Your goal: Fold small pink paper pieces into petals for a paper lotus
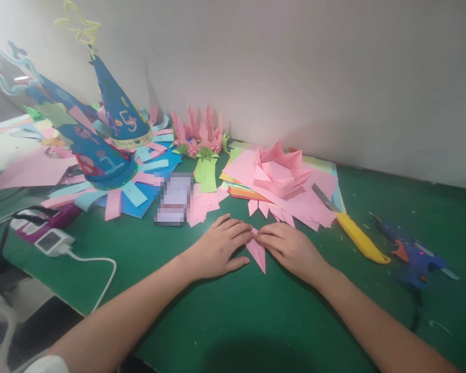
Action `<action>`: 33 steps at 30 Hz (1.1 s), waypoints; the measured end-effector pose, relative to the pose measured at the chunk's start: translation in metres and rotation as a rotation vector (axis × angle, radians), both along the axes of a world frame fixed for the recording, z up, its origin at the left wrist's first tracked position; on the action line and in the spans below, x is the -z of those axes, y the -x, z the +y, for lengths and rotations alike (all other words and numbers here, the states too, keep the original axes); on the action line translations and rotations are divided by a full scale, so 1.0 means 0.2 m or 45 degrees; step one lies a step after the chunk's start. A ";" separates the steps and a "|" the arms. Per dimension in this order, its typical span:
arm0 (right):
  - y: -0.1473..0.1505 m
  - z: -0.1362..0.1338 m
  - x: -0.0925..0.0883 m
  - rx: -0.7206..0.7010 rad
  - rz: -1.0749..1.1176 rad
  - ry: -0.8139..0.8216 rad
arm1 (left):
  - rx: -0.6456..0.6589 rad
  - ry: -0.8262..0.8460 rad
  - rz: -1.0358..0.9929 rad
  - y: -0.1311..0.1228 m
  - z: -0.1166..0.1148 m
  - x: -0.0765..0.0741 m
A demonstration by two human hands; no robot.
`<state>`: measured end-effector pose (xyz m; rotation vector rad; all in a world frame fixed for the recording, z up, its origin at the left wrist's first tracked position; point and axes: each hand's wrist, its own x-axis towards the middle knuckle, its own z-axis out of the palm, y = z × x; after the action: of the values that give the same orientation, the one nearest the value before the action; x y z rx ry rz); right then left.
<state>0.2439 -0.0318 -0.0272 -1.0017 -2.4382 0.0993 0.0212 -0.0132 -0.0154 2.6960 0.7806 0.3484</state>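
A small piece of folded pink paper (pixel 258 255), narrowing to a point toward me, lies on the green table between my hands. My left hand (pixel 221 247) is at its upper left edge, fingers pressed together on the paper and thumb stretched along the near side. From the other side, my right hand (pixel 293 251) pinches its upper right edge. Both sets of fingertips nearly meet at the top of the paper and cover part of it. Just beyond my hands stands a large pink paper flower (pixel 277 171) on a stack of coloured sheets (pixel 244 194).
A yellow utility knife (pixel 359 238) with its blade out and a blue glue gun (pixel 415 254) lie to the right. A phone (pixel 174 199), blue cone hats (pixel 120 109), a pink paper crown (pixel 198 132) and a white charger with cable (pixel 54 242) occupy the left. A wall (pixel 314 67) rises behind.
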 end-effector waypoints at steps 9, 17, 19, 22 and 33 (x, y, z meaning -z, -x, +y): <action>0.00 -0.01 0.00 0.018 0.002 -0.011 | 0.010 0.043 -0.051 0.01 0.01 -0.01; 0.00 -0.01 0.02 0.056 -0.047 0.025 | 0.007 0.047 -0.055 0.00 0.00 -0.01; 0.00 -0.01 0.02 0.062 -0.076 0.010 | 0.006 0.044 -0.050 0.01 0.00 -0.01; 0.01 -0.01 0.02 0.065 -0.098 -0.028 | 0.009 0.040 -0.034 0.01 0.00 -0.01; 0.01 0.00 0.01 0.037 -0.098 -0.079 | -0.004 0.039 -0.019 0.00 0.00 -0.01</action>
<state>0.2424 -0.0325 -0.0302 -1.0308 -2.4792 -0.0247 0.0211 -0.0130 -0.0138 2.6611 0.7800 0.3541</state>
